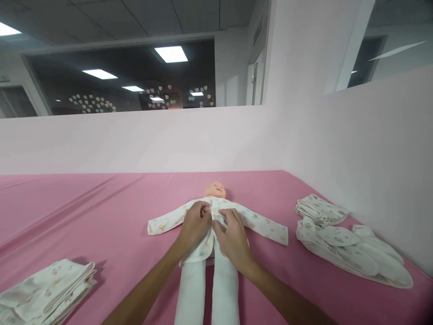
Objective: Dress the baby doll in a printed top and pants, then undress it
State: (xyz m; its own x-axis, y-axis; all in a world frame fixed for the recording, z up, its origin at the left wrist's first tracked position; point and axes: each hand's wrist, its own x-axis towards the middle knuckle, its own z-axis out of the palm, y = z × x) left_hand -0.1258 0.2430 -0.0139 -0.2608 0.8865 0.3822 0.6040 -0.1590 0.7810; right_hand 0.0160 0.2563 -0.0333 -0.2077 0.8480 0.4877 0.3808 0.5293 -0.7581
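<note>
A baby doll [215, 189] lies on its back, head toward the wall. It wears a white patterned jacket [265, 225] with both sleeves spread wide, and white trousers [225, 284] cover its legs. My left hand [196, 225] is at the left side of the jacket's front opening, its thumb and fingers pinched together on the cloth near the chest. On the other side of the opening, my right hand [232, 237] rests on the jacket front with its fingers bent and thumb apart from them. Part of the jacket's front is hidden beneath both hands.
Pink sheet [111, 216] covers the surface up to the white wall. Folded white patterned cloths [50, 289] lie at the near left. At the right are a folded cloth stack [320, 210] and a looser white garment [355, 253] beside the wall.
</note>
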